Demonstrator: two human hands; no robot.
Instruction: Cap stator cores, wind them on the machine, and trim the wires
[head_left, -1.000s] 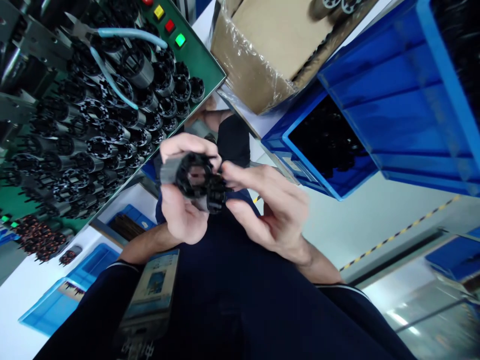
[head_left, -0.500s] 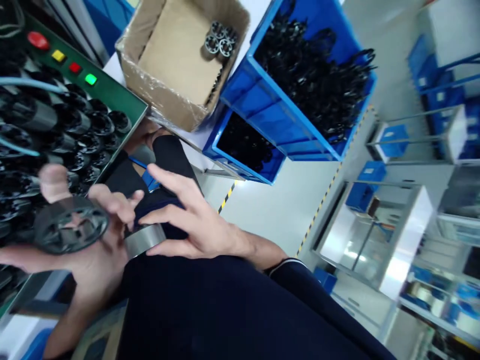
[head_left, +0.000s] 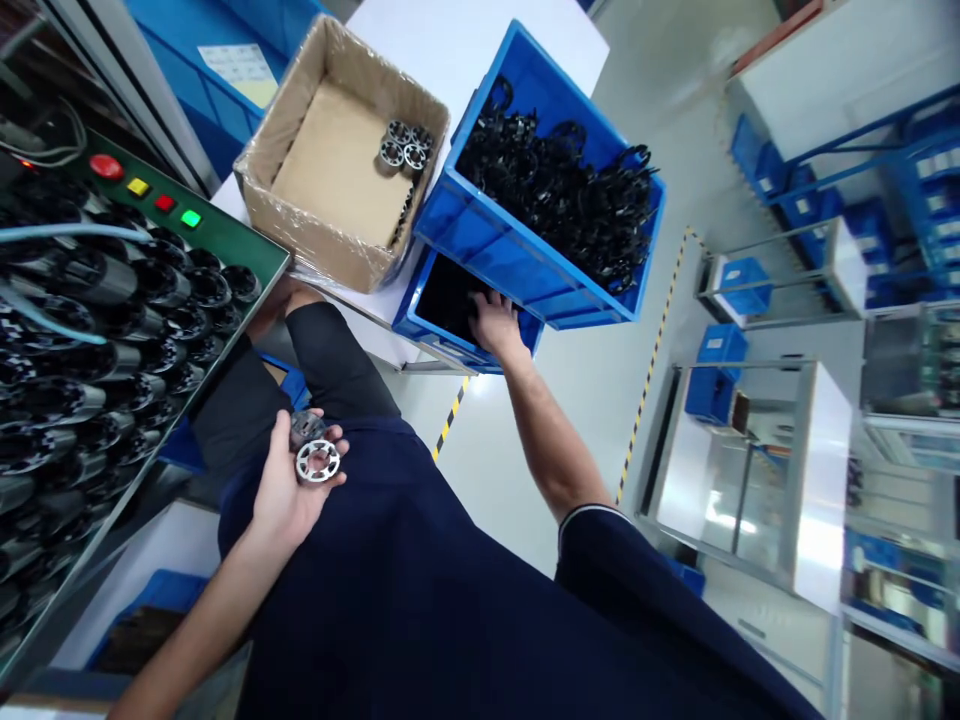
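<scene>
In my left hand (head_left: pixel 289 490), above my lap, the curled fingers and palm hold a stator core (head_left: pixel 318 461), a metal ring with slots inside. A second, darker ring-shaped piece (head_left: pixel 306 428) lies against it in the same hand. My right hand (head_left: pixel 496 325) reaches into the lower blue bin (head_left: pixel 420 335), its fingers apart over the dark contents. The fingertips are partly lost in shadow, and I see nothing held there.
Beside the lower bin stands a larger blue crate (head_left: pixel 480 215) heaped with black plastic parts (head_left: pixel 562 190). A cardboard box (head_left: pixel 322 225) holds several stator cores (head_left: pixel 403 150). At left, a green-edged machine tray (head_left: pixel 255 245) carries rows of cores and lit buttons (head_left: pixel 165 203).
My right hand has left the metal ring near my left hand and moved out into the lower bin. My left hand has drawn back from the machine tray towards my lap, keeping the pieces.
</scene>
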